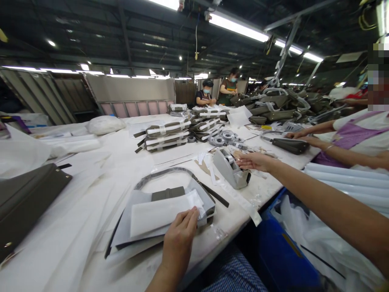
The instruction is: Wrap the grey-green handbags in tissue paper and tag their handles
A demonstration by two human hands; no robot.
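Observation:
A dark olive handbag (168, 193) lies before me, with white wrapping sheets (148, 217) over its front and a wrapped handle looped behind. My left hand (181, 233) has its fingers pressed together at the bag's right front corner, on the white sheet beside a piece of clear plastic (195, 199). Beyond the bag to the right stands a grey tape dispenser (232, 170). My right hand (253, 161) reaches to its right side with fingers stretched out, close to the tape roll; whether they touch tape is unclear. A dark strap (214, 194) extends from the bag toward the dispenser.
Wrapped bags (167, 136) are stacked behind, near several tape rolls (223, 138). Another dark bag (28, 198) lies at left. A co-worker's hands (300, 136) handle a bag at right. A blue bin (282, 247) with plastic sits below the table edge.

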